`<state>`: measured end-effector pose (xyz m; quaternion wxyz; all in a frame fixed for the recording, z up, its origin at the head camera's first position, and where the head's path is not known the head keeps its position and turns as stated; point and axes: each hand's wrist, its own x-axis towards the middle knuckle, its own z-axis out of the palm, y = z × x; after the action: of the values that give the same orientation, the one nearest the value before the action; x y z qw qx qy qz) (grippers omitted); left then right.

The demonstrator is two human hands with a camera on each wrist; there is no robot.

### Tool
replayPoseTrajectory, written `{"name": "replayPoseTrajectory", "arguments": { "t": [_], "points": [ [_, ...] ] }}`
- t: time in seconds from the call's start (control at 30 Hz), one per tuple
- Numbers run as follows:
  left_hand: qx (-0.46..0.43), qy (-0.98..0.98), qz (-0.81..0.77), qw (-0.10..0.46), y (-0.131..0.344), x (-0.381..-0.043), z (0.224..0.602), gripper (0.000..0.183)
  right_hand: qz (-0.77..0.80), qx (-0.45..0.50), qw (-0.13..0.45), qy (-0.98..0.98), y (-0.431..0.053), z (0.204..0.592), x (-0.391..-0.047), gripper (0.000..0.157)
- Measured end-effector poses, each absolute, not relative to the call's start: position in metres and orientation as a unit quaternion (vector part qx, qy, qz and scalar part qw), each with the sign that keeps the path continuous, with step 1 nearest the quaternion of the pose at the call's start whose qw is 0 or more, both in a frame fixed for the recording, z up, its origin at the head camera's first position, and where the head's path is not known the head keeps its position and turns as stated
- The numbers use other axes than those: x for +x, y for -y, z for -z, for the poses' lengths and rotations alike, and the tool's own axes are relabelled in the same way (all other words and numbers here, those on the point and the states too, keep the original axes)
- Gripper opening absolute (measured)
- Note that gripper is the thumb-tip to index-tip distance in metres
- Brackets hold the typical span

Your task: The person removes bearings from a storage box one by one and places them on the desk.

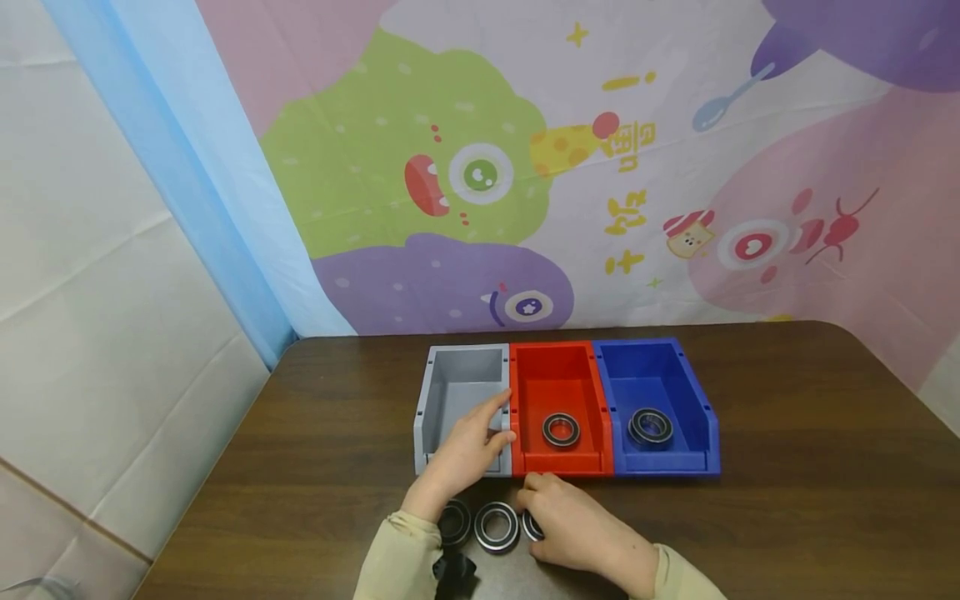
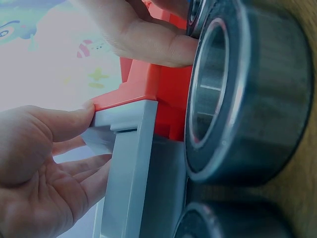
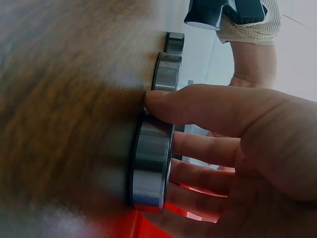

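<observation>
On the table, a metal bearing (image 1: 532,526) is pinched by my right hand (image 1: 573,521); in the right wrist view the thumb lies at one edge of this bearing (image 3: 151,158), with the fingers along its face. Left of it lie a middle bearing (image 1: 497,550) and a left bearing (image 1: 453,540), partly hidden by the left wrist. My left hand (image 1: 468,450) rests at the wall between the grey bin (image 1: 422,425) and the red bin (image 1: 562,464). Its thumb touches the front corner in the left wrist view, and its fingers are extended, holding no bearing.
One bearing (image 1: 561,445) lies inside the red bin. The blue bin (image 1: 701,417) at the right holds another bearing (image 1: 650,442), possibly stacked. All three bins stand side by side on the wooden table (image 1: 330,467), before a printed cloth (image 1: 420,108). A black device (image 1: 453,573) sits at my left wrist.
</observation>
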<state>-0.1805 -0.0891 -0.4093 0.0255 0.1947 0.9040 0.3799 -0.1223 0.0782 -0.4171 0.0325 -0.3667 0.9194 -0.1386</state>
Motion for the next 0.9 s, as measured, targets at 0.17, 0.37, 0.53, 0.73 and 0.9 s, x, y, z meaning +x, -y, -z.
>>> {"name": "replayPoseTrajectory", "arguments": {
  "t": [0.17, 0.37, 0.53, 0.73, 0.9],
  "points": [
    [0.194, -0.902, -0.385, 0.028, 0.0893, -0.1801, 0.4096, 0.057, 0.135, -0.367, 0.038, -0.919, -0.078, 0.4175, -0.1226, 0.031],
    [0.195, -0.902, -0.385, 0.029, 0.0893, -0.1807, 0.4096, 0.057, 0.135, -0.368, 0.037, -0.919, -0.0786, 0.4177, -0.123, 0.031],
    [0.198, -0.903, -0.38, 0.024, 0.0886, -0.1809, 0.4086, 0.057, 0.137, -0.366, 0.038, -0.92, -0.0786, 0.4167, -0.1231, 0.032],
    [0.195, -0.907, -0.373, 0.021, 0.0879, -0.1803, 0.4092, 0.057, 0.14, -0.364, 0.045, -0.92, -0.0797, 0.4177, -0.123, 0.032],
    [0.191, -0.907, -0.376, 0.025, 0.0888, -0.1797, 0.409, 0.057, 0.138, -0.365, 0.044, -0.92, -0.0804, 0.4191, -0.1238, 0.033]
  ]
}}
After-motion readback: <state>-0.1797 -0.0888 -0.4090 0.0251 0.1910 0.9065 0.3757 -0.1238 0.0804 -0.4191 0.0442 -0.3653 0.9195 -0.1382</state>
